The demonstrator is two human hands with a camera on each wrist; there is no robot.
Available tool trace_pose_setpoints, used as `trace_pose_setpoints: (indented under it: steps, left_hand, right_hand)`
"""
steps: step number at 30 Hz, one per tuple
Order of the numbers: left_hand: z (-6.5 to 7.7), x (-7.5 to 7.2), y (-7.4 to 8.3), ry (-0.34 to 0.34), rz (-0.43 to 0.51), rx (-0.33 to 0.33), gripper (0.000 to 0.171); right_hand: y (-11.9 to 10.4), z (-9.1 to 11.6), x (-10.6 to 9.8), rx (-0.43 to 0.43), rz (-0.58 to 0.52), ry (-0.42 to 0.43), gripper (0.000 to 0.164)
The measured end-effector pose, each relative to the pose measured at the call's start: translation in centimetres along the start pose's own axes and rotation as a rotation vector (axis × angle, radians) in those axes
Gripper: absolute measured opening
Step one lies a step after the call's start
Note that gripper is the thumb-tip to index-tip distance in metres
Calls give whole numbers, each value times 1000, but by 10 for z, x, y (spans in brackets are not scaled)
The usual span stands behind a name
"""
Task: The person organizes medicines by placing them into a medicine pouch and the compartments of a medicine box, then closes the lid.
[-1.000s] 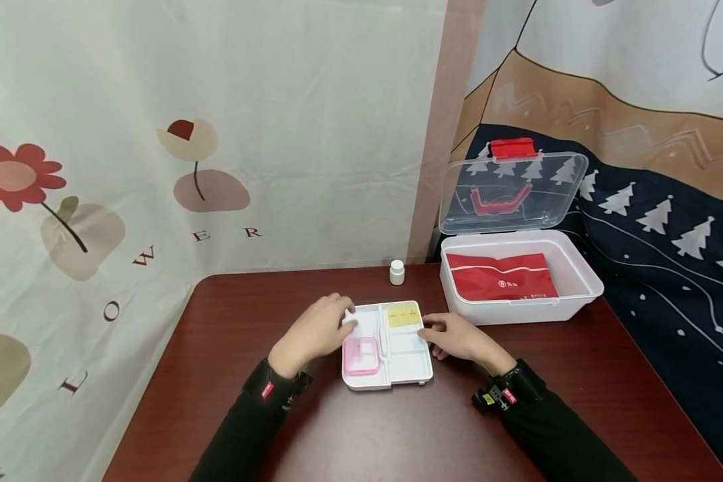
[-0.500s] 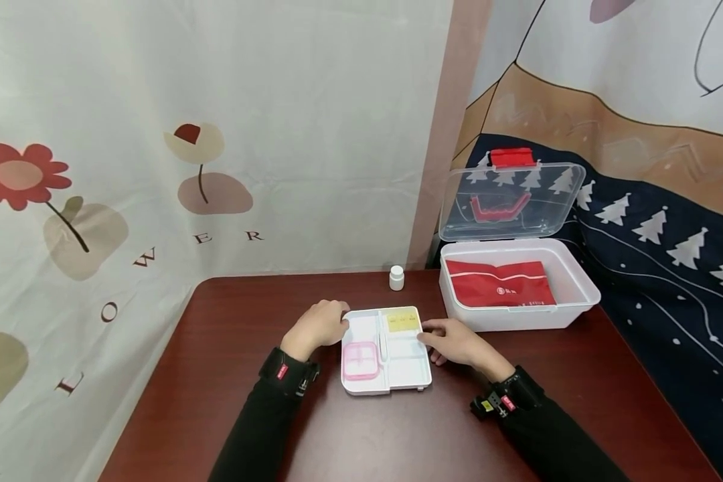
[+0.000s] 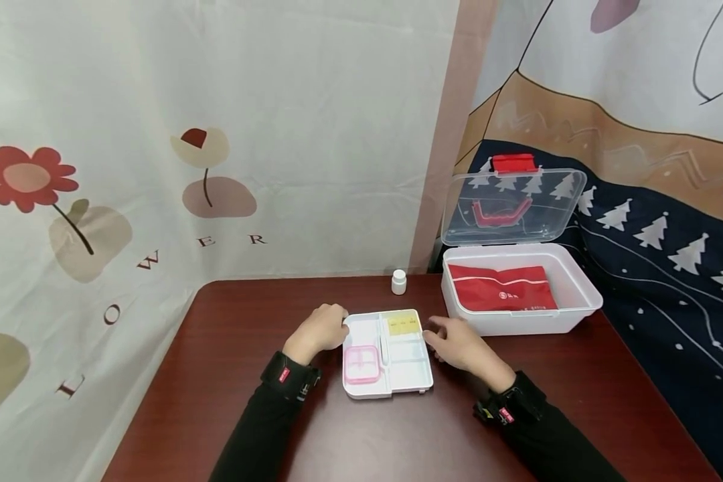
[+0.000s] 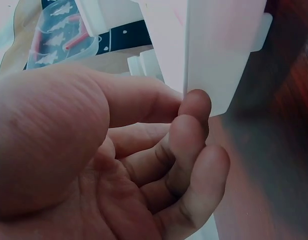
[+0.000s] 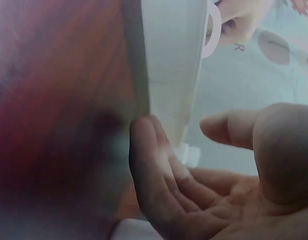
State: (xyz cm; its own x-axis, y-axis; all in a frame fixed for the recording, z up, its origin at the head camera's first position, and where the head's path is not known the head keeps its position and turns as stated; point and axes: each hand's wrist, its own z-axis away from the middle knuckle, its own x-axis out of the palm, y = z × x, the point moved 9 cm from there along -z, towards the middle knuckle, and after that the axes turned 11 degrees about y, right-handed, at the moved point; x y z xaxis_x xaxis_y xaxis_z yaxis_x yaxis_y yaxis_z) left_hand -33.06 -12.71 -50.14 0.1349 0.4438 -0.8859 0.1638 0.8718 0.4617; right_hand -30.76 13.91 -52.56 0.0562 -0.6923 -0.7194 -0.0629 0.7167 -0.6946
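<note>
A white pill organizer (image 3: pixel 411 375) lies on the table with its compartments facing up. One compartment at its near left has a pink lid (image 3: pixel 362 365), and the far right one shows yellow (image 3: pixel 403 325). My left hand (image 3: pixel 317 331) is at the organizer's far left side; in the left wrist view its thumb and curled fingers pinch the organizer's edge (image 4: pixel 214 55). At the opposite side is my right hand (image 3: pixel 460 345). Its extended fingers (image 5: pixel 143 145) lie along the organizer's side wall, while the thumb (image 5: pixel 226 129) stands apart from it.
A small white bottle (image 3: pixel 399 282) stands behind the organizer. To the back right, a white storage box (image 3: pixel 518 323) has its clear lid (image 3: pixel 512 207) tipped back and a red packet (image 3: pixel 503 288) inside. Printed cloth (image 3: pixel 313 167) hangs behind the brown table (image 3: pixel 361 442).
My left hand has drawn back from over the organizer to its left edge. My right thumb has come away from the right edge. The organizer stays about where it was.
</note>
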Motion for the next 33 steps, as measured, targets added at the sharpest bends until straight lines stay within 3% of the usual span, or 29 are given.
trace_pose_setpoints:
  steps: [2,6,10,17,28,33]
  left_hand:
    - [-1,1,-1,1,-1,-9,37]
    - [-2,3,-3,-1,-2,-26,41]
    - [-3,3,-4,-2,-6,-28,42]
    - [-1,4,-8,-11,-4,-36,43]
    - [-1,5,-11,-1,-24,-40,40]
    - [-1,5,-11,-9,-16,-32,40]
  right_hand:
    - [-9,-3,-8,-49,83,70,62]
    - [-27,-15,-12,-106,124,140,62]
    - [-43,-35,-12,-123,104,189,64]
    - [-49,-71,-4,-58,0,309,63]
    - [-54,-100,8,0,70,264,61]
    - [-51,-106,12,16,65,247,50]
